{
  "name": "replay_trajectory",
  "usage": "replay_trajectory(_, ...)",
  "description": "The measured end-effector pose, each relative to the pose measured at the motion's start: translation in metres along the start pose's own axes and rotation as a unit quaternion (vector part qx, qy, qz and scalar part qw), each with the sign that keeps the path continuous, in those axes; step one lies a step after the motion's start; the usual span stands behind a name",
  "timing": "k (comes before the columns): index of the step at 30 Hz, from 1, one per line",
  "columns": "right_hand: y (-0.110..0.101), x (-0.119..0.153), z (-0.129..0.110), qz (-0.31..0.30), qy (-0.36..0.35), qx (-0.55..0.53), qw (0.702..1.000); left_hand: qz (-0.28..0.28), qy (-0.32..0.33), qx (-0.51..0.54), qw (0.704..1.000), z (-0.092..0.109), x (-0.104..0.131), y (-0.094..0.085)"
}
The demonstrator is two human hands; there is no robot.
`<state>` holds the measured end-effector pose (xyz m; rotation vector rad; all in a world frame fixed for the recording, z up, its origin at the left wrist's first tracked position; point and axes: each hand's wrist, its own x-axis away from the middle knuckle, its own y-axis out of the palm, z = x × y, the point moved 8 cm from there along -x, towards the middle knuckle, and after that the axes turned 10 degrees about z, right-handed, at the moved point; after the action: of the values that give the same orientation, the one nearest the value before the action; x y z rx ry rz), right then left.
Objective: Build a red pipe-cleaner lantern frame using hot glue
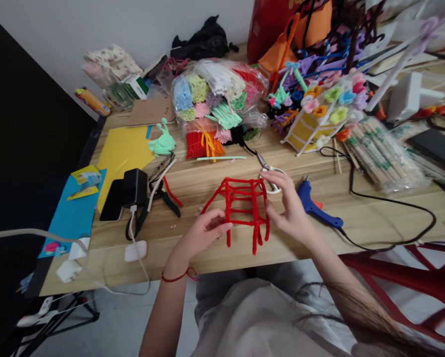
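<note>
A small red frame of pipe cleaners [241, 222], built of posts and crossbars, is held between my hands near the table's front edge. At its left side, my left hand [203, 230] pinches a lower bar with thumb and fingers. My right hand [287, 208] grips the right side, thumb on a post and index finger near the top corner. One red strand slants out to the left from the top. Behind the right fingers lie white-handled scissors [264, 162], partly hidden. A blue glue gun [317, 207] rests just right of my right hand.
Bundles of coloured pipe cleaners [200, 94] lie at the back. A yellow flower-topped lantern [311, 126] and bagged wooden sticks [384, 153] are on the right. Pliers [170, 203], a black power bank [135, 187], a phone [111, 201] and white cables [133, 238] lie left.
</note>
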<state>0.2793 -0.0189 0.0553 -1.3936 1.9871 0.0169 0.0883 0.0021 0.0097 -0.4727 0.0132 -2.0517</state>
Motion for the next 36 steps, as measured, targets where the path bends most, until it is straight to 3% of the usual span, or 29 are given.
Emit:
replay_trajectory(2,-0.016,0.015,0.007,0.08,0.074,-0.005,0.994,-0.001,-0.005,0.007,1.0,-0.001,0.0,0.001)
replay_trajectory(3,-0.017,0.024,0.01,0.079,0.113,-0.011,0.99,-0.002,-0.008,0.007,1.0,-0.001,0.0,0.002)
replay_trajectory(10,0.016,0.063,0.007,-0.116,0.268,-0.063,0.954,-0.001,0.011,-0.014,1.0,0.003,0.001,0.003)
replay_trajectory(15,0.032,0.069,0.012,-0.146,0.362,-0.162,0.906,0.002,0.026,-0.04,0.999,0.005,0.002,0.001)
replay_trajectory(28,0.031,0.062,0.016,-0.206,0.301,-0.15,0.919,-0.006,0.033,-0.058,0.998,0.007,0.005,-0.002)
replay_trajectory(36,0.033,0.06,0.01,-0.198,0.28,-0.135,0.93,-0.013,0.032,-0.041,0.999,0.009,0.008,-0.003)
